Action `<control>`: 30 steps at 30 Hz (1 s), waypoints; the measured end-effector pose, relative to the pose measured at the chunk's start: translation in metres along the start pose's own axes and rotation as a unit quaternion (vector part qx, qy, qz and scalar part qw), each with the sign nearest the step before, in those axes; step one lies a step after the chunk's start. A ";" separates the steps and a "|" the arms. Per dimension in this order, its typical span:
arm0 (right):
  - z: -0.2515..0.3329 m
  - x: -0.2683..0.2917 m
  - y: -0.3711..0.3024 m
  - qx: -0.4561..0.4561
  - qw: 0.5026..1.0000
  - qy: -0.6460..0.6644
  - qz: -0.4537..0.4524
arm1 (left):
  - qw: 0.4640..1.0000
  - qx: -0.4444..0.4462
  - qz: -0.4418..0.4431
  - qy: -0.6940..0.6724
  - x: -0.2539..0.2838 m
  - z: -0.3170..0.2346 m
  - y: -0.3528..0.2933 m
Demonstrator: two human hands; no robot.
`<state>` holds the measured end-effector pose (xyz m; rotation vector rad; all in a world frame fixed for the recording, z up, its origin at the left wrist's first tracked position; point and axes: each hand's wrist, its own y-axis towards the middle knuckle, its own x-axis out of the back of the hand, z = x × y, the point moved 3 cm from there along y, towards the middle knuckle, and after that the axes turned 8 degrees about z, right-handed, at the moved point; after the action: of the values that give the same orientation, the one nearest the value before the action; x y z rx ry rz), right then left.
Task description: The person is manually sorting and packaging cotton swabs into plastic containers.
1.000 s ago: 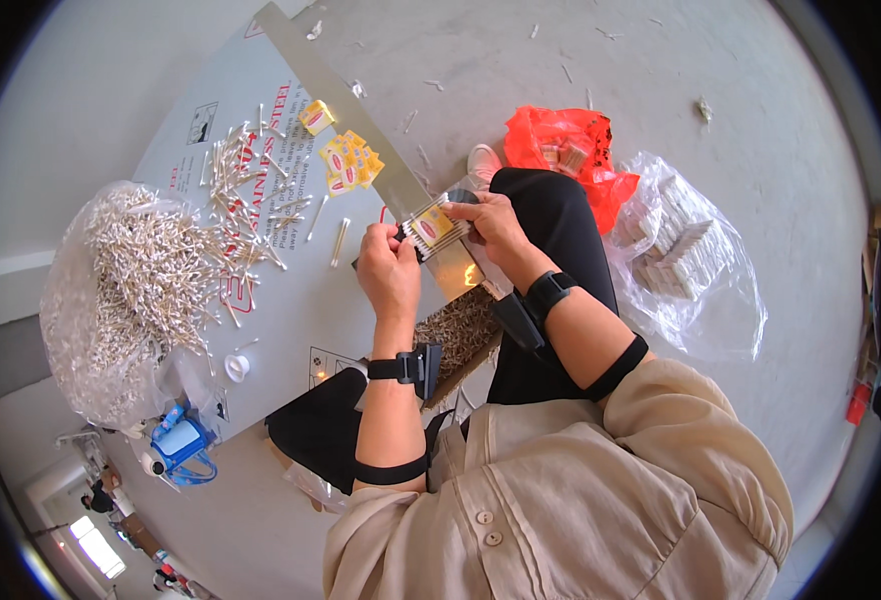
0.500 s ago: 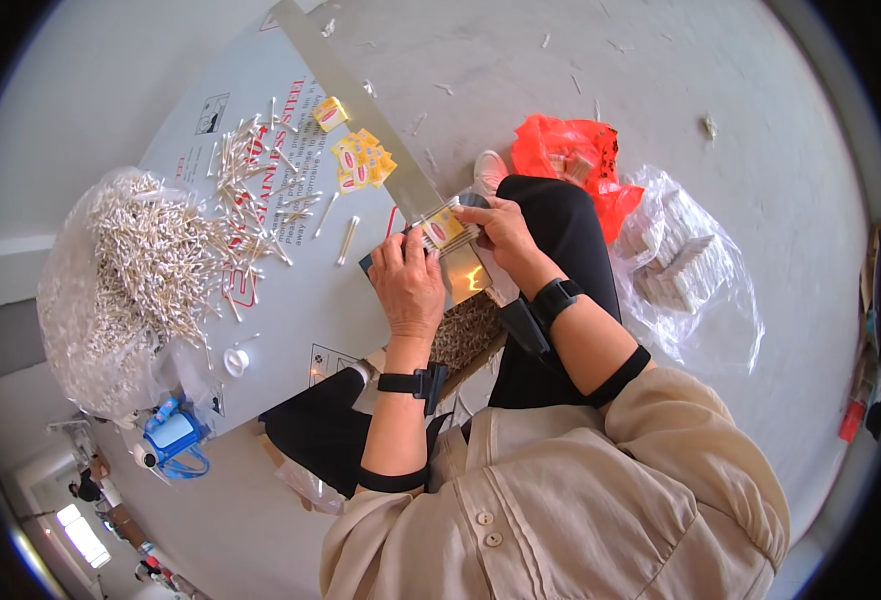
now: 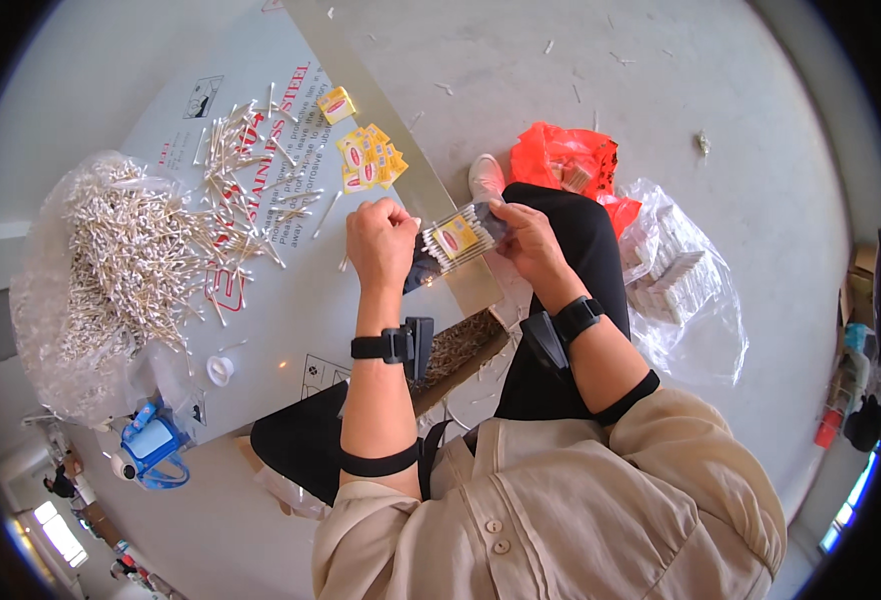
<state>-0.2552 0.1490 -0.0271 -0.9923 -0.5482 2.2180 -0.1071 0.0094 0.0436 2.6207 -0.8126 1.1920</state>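
Observation:
Between my hands lies a flat row of cotton swabs (image 3: 443, 250) with a yellow card (image 3: 457, 236) on top, resting on a dark strip of thin material (image 3: 420, 270). My right hand (image 3: 533, 240) pinches the strip's right end near the swab tips. Curled closed just left of the swabs is my left hand (image 3: 385, 240); its fingertips come near the strip's left part, and what they hold is hidden. Beyond my left hand, on the sheet-covered table, are loose yellow cards (image 3: 369, 160) and a small yellow stack (image 3: 337, 105).
Many loose cotton swabs spill from a clear plastic bag (image 3: 126, 250) on the table (image 3: 291, 330). A small white cup (image 3: 221, 371) and a blue bag (image 3: 153, 447) are nearby. Under my hands is a box (image 3: 451, 365) of swabs. Red (image 3: 561, 155) and clear (image 3: 691, 290) bags lie at right.
My hands have moved apart from gripping the swab bundle's two ends. The dark strip now shows beneath the bundle on both sides. The left hand has lifted away to the upper left.

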 end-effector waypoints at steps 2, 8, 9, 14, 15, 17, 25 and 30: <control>0.003 0.002 -0.001 0.002 1.000 -0.005 -0.006 | 0.990 0.092 0.103 -0.036 0.000 -0.004 0.012; 0.007 0.016 0.006 -0.008 0.999 0.012 0.028 | 0.993 0.081 0.085 0.030 -0.006 -0.001 0.019; 0.008 0.015 0.006 -0.005 0.999 0.029 0.038 | 0.993 0.074 0.080 0.040 -0.007 -0.001 0.018; 0.012 0.013 0.008 0.015 1.000 0.018 0.006 | 0.993 0.073 0.086 0.034 -0.006 -0.002 0.018; 0.013 0.014 0.009 0.017 1.000 0.014 0.007 | 0.994 0.063 0.078 0.034 -0.006 -0.001 0.018; 0.013 0.016 0.010 0.017 1.000 0.010 0.004 | 0.996 0.039 0.055 0.057 -0.007 -0.001 0.015; 0.019 0.013 0.015 0.036 0.999 -0.008 -0.013 | 1.000 0.016 0.024 0.009 -0.003 0.003 0.005; 0.024 0.003 0.015 0.037 0.998 0.014 -0.051 | 1.000 -0.010 0.014 -0.009 -0.001 0.002 0.003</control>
<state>-0.2806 0.1377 -0.0221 -0.9342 -0.4890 2.1169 -0.1080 0.0062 0.0416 2.6168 -0.8630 1.1633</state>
